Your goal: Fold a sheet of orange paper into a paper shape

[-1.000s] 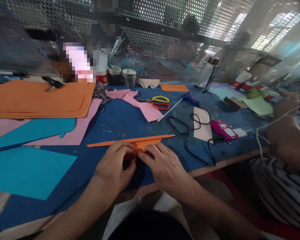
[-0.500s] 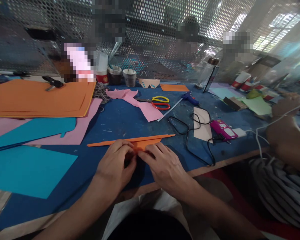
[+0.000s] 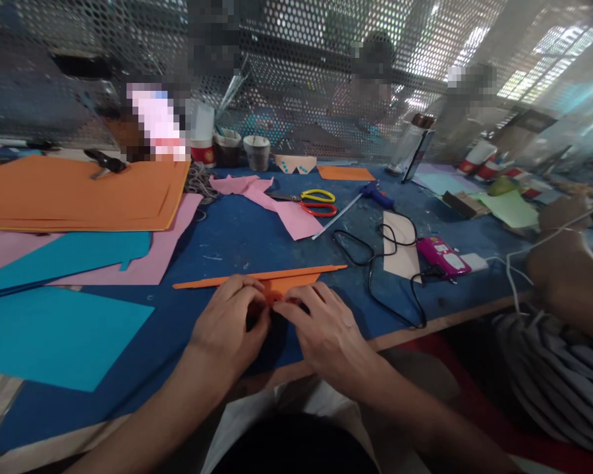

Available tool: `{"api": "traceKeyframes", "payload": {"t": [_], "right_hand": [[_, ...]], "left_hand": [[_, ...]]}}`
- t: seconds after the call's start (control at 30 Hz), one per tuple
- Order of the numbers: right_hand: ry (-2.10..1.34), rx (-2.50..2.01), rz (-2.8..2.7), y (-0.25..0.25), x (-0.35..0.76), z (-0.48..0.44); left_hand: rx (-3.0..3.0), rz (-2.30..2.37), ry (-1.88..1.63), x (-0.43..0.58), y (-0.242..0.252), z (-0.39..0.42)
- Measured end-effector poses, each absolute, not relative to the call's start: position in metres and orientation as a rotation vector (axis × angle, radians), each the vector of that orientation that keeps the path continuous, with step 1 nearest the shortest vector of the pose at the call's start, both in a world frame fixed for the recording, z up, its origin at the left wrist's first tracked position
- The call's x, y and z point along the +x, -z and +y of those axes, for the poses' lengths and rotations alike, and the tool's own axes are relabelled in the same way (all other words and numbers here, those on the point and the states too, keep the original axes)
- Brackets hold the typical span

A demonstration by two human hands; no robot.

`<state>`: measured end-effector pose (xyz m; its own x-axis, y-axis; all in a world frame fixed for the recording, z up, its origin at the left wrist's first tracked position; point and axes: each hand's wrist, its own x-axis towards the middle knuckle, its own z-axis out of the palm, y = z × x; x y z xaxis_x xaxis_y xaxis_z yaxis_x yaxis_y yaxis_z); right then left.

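Observation:
Close to the table's front edge, my left hand and my right hand meet over a piece of orange paper. Both hands are closed, thumbs and fingertips pinching the paper's near edge. Part of the paper is hidden under my fingers. Just beyond them lies a long, narrow folded orange paper strip, running left to right. Scissors with one yellow and one red handle rest farther back beside cut pink paper.
Orange sheets with a black clip lie left, blue paper nearer. A blue glue gun trails a black cable to a magenta box. Cups stand at the back. Another person's arm is at right.
My right thumb and fingertips have shifted very slightly at the paper's edge. My left hand stays in place, and the things on the table are unmoved.

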<state>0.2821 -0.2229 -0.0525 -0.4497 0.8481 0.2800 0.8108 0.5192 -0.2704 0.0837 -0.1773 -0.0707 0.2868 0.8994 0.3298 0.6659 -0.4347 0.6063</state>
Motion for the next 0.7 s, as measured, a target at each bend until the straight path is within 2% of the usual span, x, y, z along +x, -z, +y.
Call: {"api": "traceKeyframes", "payload": {"t": [0.7], "right_hand": [[-0.132, -1.412, -2.421, 0.0524, 0.2797, -0.2231]], "left_hand": [[2.261, 1.378, -0.932, 0.082, 0.0722, -0.1796]]}}
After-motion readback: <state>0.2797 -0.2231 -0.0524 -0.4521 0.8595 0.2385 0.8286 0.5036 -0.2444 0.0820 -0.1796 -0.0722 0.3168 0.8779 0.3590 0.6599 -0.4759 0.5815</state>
